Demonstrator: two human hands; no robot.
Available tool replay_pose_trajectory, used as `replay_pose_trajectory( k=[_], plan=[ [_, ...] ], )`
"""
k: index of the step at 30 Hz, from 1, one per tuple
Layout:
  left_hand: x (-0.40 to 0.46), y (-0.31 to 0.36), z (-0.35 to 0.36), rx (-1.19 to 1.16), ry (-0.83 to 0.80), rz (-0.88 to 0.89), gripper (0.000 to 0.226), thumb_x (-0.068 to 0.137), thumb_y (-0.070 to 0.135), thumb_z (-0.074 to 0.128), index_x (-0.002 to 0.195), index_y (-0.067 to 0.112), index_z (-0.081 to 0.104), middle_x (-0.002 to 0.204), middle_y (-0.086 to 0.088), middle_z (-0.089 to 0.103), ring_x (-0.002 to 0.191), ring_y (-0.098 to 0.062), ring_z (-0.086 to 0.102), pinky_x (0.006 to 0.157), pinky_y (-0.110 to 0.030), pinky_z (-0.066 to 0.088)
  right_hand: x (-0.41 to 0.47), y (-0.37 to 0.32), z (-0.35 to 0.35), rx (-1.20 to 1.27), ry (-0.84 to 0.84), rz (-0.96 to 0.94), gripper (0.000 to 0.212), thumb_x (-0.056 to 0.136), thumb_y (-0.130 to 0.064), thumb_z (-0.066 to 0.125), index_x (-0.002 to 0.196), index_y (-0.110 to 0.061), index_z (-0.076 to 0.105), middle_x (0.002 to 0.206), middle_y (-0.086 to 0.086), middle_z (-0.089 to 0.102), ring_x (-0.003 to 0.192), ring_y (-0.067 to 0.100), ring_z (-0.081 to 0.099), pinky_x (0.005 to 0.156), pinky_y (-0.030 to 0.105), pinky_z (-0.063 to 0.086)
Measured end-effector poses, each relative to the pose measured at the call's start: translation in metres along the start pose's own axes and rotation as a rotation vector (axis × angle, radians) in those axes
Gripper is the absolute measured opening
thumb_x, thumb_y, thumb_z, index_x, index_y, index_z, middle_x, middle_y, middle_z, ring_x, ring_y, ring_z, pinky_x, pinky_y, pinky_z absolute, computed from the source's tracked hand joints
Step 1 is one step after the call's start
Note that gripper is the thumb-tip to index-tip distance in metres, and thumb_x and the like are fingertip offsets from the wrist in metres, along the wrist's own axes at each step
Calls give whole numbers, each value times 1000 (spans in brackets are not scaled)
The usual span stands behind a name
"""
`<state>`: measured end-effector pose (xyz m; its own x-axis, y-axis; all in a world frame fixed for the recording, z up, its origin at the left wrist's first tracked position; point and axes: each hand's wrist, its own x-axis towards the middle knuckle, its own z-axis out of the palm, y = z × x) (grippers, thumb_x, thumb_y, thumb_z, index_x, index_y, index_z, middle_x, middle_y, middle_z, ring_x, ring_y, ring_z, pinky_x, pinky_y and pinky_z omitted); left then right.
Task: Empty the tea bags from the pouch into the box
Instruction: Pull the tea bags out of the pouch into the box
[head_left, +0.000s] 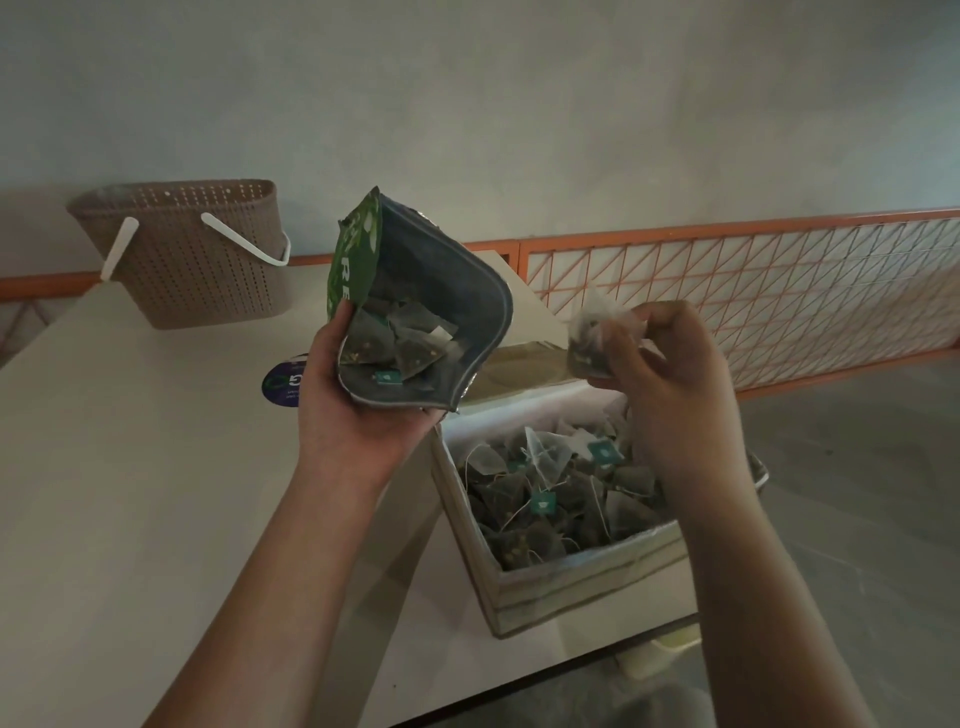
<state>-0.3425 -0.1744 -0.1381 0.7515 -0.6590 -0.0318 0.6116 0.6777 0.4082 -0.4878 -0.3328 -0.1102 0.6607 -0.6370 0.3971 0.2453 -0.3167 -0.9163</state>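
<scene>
Left hand (358, 410) is gripping the open pouch (415, 312), mouth facing camera. Right hand (670, 374) is pinching tea bags (589, 340) above the box (571, 587) on the bench (130, 467).

Layout of pouch, box and table, as I am seeing them from above.
I am holding the pouch (415, 301) in my left hand (353, 410), above the table (130, 467) and up-left of the box (566, 587), its mouth facing me with tea bags (400, 348) lying inside. My right hand (670, 384) is pinching one tea bag (589, 343) above the box's far right corner. The box is sitting at the table's right edge, more tea bags (550, 493) piled in it. A basket (192, 254) is standing at the table's far left; a round sticker (283, 384) is lying behind my left hand. A railing (753, 291) is running behind on the right.
</scene>
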Motion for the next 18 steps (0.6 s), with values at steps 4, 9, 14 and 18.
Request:
replay_pose_trajectory(
  k=[4, 9, 14, 18],
  plan=[
    [-2, -1, 1, 9, 3, 6, 49, 97, 49, 53, 134, 18, 65, 134, -15, 66, 118, -35, 65, 97, -46, 55, 4, 17, -12, -338, -190, 41, 17, 92, -25, 63, 108, -20, 63, 117, -5, 62, 101, 13, 63, 85, 27, 56],
    [-5, -4, 4, 20, 8, 24, 48, 97, 49, 55, 130, 16, 67, 132, -18, 67, 110, -37, 69, 87, -48, 59, -6, 32, 0, -772, -306, -75, 29, 88, -33, 65, 118, -34, 65, 133, -11, 45, 127, 16, 35, 105, 41, 37],
    [-7, -2, 6, -32, 20, -2, 51, 94, 48, 59, 134, 16, 65, 133, -19, 65, 113, -38, 66, 95, -48, 55, -12, 32, 0, -1084, -649, 92, 22, 90, -46, 59, 111, -43, 67, 132, -15, 51, 129, 16, 38, 109, 46, 22],
    [-6, -1, 3, -12, 8, -13, 50, 96, 49, 55, 130, 14, 68, 139, -15, 62, 121, -35, 63, 99, -47, 54, -8, 17, 10, -1266, -448, 88, 31, 95, -46, 48, 121, -38, 61, 133, -3, 46, 127, 22, 35, 106, 47, 21]
  ],
)
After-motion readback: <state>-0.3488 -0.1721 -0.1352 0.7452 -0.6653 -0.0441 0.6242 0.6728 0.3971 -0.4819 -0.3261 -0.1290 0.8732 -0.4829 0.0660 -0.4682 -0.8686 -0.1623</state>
